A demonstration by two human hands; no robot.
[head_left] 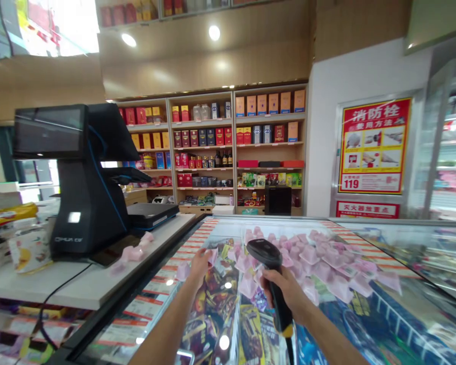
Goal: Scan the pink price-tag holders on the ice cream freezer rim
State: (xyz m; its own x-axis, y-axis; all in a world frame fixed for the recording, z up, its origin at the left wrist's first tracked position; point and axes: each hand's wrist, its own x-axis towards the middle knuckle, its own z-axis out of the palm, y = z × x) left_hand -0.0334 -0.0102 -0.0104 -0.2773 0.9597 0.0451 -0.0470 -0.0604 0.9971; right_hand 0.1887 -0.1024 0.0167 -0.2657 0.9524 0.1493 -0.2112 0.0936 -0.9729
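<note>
My right hand point(289, 294) is wrapped round the handle of a black barcode scanner point(268, 253). The scanner's head points forward and left, and its cable runs down out of view. Between the fingertips of my left hand point(199, 264) is a small translucent pink plastic piece point(213, 257), partly hidden by the fingers. Many similar pink pieces point(327, 258) lie heaped on the glass top of a chest freezer point(220, 294), ahead and right of the scanner. One more pink piece point(183, 271) rests on the glass left of my left hand.
A black point-of-sale terminal point(95, 197) stands on the white counter point(79, 289) at left, with several pink pieces point(131, 252) beside its base. Packaged goods and a blue basket point(399, 319) show under the glass. Shelves point(201, 121) of boxed goods line the back wall.
</note>
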